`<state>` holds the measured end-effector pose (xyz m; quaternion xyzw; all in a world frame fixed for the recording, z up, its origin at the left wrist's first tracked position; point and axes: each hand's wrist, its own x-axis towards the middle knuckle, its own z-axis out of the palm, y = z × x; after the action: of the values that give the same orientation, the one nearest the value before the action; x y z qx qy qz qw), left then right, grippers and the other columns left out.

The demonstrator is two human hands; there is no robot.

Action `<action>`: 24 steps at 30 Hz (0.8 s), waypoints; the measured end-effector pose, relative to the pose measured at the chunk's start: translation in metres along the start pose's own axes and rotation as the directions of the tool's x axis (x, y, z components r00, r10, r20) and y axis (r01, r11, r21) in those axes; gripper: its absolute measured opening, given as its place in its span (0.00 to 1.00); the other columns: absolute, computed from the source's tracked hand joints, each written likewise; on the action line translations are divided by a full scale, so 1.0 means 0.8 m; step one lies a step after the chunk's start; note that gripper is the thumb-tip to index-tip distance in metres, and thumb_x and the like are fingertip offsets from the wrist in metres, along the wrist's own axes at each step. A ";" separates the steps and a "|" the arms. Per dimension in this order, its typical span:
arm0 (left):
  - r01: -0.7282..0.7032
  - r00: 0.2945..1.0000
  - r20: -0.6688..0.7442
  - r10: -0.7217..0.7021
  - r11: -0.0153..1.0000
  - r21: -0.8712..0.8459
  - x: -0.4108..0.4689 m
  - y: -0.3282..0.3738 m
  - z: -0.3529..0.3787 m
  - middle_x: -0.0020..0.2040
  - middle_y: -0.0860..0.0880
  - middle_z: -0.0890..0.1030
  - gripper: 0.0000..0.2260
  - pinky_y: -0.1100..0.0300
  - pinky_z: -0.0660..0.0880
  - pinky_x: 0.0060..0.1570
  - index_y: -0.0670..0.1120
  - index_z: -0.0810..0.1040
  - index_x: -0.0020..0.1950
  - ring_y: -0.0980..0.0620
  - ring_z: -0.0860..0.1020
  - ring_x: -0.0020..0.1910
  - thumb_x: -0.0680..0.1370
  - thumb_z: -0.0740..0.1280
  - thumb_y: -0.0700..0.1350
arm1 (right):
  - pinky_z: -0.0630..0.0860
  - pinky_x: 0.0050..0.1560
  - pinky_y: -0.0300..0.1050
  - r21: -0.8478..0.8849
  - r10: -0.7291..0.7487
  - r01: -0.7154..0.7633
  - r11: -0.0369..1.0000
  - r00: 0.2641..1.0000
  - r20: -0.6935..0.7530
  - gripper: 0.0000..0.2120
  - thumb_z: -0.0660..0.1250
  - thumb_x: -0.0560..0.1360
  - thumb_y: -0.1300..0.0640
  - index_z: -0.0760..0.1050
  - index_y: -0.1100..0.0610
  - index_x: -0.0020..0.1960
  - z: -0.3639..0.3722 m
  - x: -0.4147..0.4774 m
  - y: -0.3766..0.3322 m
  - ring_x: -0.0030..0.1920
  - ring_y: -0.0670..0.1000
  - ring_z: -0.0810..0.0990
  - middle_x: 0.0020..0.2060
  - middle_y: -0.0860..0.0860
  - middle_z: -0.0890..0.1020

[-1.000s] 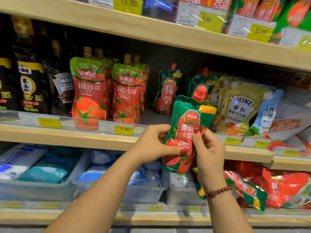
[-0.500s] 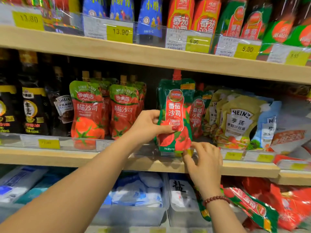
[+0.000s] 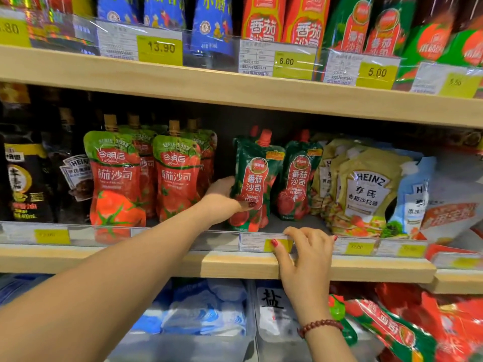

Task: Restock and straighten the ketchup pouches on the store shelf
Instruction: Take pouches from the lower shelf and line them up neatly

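Your wooden middle shelf [image 3: 235, 265] spans the view, its far left lost in shadow where dark bottles are hard to read. Two rows of red-and-green tomato pouches [image 3: 115, 178] stand left of the dark green ketchup pouch [image 3: 254, 184], which stands upright on that shelf, just beside a matching pouch [image 3: 298, 178]. Your left hand [image 3: 222, 197] grips its left edge, fingers hidden behind it. Your right hand [image 3: 305, 254] rests curled over the clear price rail [image 3: 251, 241], holding nothing, fingertips partly hidden.

Left hand [image 3: 222, 198] grips green ketchup pouch [image 3: 254, 184] upright on shelf [image 3: 235, 265]; right hand [image 3: 305, 259] rests on shelf edge
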<state>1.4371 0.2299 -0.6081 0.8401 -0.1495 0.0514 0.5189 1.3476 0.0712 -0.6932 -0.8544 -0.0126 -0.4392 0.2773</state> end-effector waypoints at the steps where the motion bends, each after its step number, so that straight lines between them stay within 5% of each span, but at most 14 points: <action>1: 0.002 1.000 -0.004 -0.002 1.000 0.009 0.000 -0.003 0.000 0.63 0.47 0.76 0.28 0.63 0.66 0.55 0.46 0.71 0.66 0.54 0.71 0.59 0.68 0.76 0.41 | 0.67 0.58 0.64 0.006 -0.003 0.003 1.000 1.000 -0.005 0.09 0.73 0.69 0.56 0.78 0.55 0.48 0.000 0.000 0.000 0.51 0.53 0.67 0.43 0.51 0.75; 5: 0.031 0.999 -0.025 -0.028 0.990 0.135 0.000 -0.010 -0.004 0.65 0.48 0.75 0.32 0.62 0.65 0.56 0.50 0.68 0.69 0.47 0.72 0.64 0.67 0.76 0.46 | 0.60 0.59 0.43 0.010 -0.027 0.027 1.000 0.999 -0.030 0.09 0.73 0.69 0.56 0.78 0.56 0.48 0.000 -0.001 0.001 0.51 0.57 0.71 0.43 0.52 0.76; 11: 0.045 0.999 -0.043 -0.032 0.934 0.355 0.003 -0.015 -0.004 0.62 0.49 0.78 0.35 0.64 0.69 0.53 0.48 0.71 0.65 0.49 0.76 0.60 0.61 0.80 0.48 | 0.67 0.58 0.68 0.044 -0.013 0.015 0.999 0.999 -0.039 0.09 0.73 0.69 0.56 0.78 0.54 0.49 0.003 -0.001 0.001 0.52 0.50 0.66 0.44 0.47 0.71; 17: 0.103 0.994 -0.066 -0.082 0.889 0.447 0.030 -0.015 0.003 0.63 0.45 0.76 0.34 0.59 0.71 0.58 0.42 0.69 0.66 0.45 0.75 0.62 0.64 0.79 0.47 | 0.68 0.57 0.69 0.051 -0.010 0.012 0.999 0.999 -0.037 0.10 0.73 0.69 0.56 0.78 0.55 0.49 0.004 -0.002 0.001 0.52 0.49 0.65 0.43 0.49 0.73; 24: 0.090 0.995 -0.072 -0.069 0.926 0.367 0.055 -0.025 0.012 0.65 0.44 0.75 0.36 0.59 0.68 0.60 0.44 0.66 0.68 0.45 0.73 0.63 0.64 0.78 0.44 | 0.68 0.57 0.68 0.081 -0.015 0.019 0.997 0.999 -0.045 0.09 0.73 0.70 0.56 0.78 0.54 0.48 0.004 -0.002 0.001 0.52 0.49 0.66 0.44 0.46 0.71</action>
<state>1.4843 0.2215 -0.6190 0.9263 -0.0878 0.0820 0.3570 1.3491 0.0724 -0.6957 -0.8323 -0.0313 -0.4597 0.3082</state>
